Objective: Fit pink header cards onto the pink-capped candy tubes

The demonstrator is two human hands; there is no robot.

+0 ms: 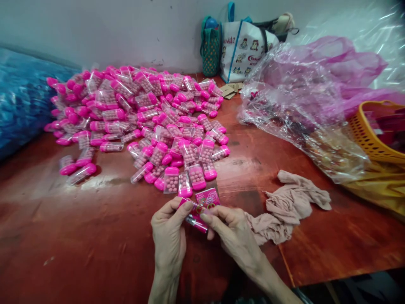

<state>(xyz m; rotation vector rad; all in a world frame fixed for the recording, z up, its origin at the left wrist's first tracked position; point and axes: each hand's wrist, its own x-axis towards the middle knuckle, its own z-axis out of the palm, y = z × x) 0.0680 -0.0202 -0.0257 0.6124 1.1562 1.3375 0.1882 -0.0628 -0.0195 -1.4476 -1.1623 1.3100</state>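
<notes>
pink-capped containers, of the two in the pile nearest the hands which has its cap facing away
The left container: its cap is at the far end, while the right container is turned the other way.

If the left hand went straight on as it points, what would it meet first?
Beyond the packet it holds, the left hand would probably meet the nearest container, though the hand's height above the table is unclear.

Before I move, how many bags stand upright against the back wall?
2: a green dotted bag, and a white printed bag just to its right. Another may be hidden; I cannot tell what the dark item behind the white one is.
</notes>
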